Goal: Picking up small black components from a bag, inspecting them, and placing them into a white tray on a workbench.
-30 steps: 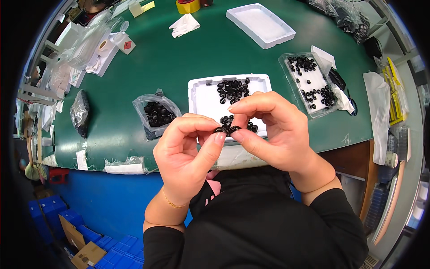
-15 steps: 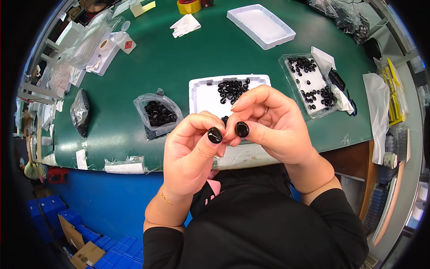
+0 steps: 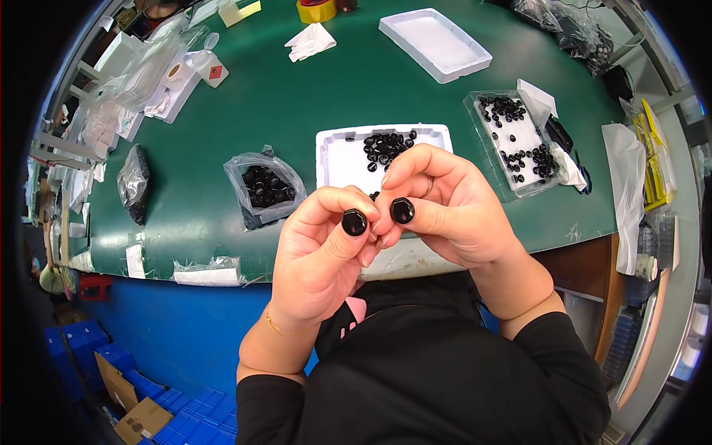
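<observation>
Both my hands are raised close together over the table's front edge. My left hand (image 3: pixel 315 256) pinches a small glossy black round piece (image 3: pixel 354 222) at the thumb tip. A similar black piece (image 3: pixel 403 211) sits at the thumb tip of my right hand (image 3: pixel 463 219), whose fingers curl behind it. The fingertips of the two hands meet or nearly meet. Just beyond them lies a white foam tray (image 3: pixel 337 159) with a heap of such black pieces (image 3: pixel 387 146), partly hidden by my fingers.
Left of the tray is an open plastic bag of black pieces (image 3: pixel 265 185); a closed bag (image 3: pixel 133 185) lies farther left. A clear tray (image 3: pixel 486 141) with black pieces stands at right. Beyond are an empty white tray (image 3: pixel 434 48), white gloves (image 3: pixel 310 42) and a bottle (image 3: pixel 210 70).
Both black pieces have tilted slightly, now showing rounder faces. The hands have otherwise hardly moved; the whole view has shifted a little.
</observation>
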The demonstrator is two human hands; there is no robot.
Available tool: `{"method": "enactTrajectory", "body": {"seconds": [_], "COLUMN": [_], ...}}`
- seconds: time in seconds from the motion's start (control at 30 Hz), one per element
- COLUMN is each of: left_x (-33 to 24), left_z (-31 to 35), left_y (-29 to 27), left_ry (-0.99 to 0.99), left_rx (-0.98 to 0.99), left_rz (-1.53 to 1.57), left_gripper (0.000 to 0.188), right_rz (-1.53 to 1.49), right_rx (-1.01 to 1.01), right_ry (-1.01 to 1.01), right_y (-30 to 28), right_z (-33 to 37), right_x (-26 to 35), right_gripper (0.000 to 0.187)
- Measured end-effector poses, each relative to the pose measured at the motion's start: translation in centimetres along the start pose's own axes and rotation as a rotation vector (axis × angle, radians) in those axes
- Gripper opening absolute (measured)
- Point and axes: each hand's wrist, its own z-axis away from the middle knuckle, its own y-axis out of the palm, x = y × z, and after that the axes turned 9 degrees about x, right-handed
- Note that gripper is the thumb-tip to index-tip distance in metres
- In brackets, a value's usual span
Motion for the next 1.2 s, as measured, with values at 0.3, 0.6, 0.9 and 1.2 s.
{"method": "enactTrajectory", "body": {"seconds": [0.3,0.6,0.9,1.2], "left_x": [0.0,-0.3,-0.2,1.0], "left_z": [0.2,1.2,2.3,1.0], "left_y": [-0.2,-0.4,-0.5,-2.6], "left_ry": [0.036,0.032,0.024,0.438], "left_rx": [-0.01,-0.018,-0.069,-0.274], "left_rz": [-0.036,0.02,-0.187,-0.951], "left_gripper": [0.011,0.011,0.01,0.017], "right_rz": [0.007,0.349,1.42,0.784], "right_rx": [0.006,-0.011,0.012,-0.121], "right_ry": [0.011,-0.238,-0.436,-0.31], "right_y": [0.1,-1.3,-2.7,0.4], "right_z": [-0.3,-2.7,-9.5,-2.1], "right_x": [-0.2,-2.0,-7.4,-1.8], "right_gripper": [0.015,0.013,0.018,0.017]}}
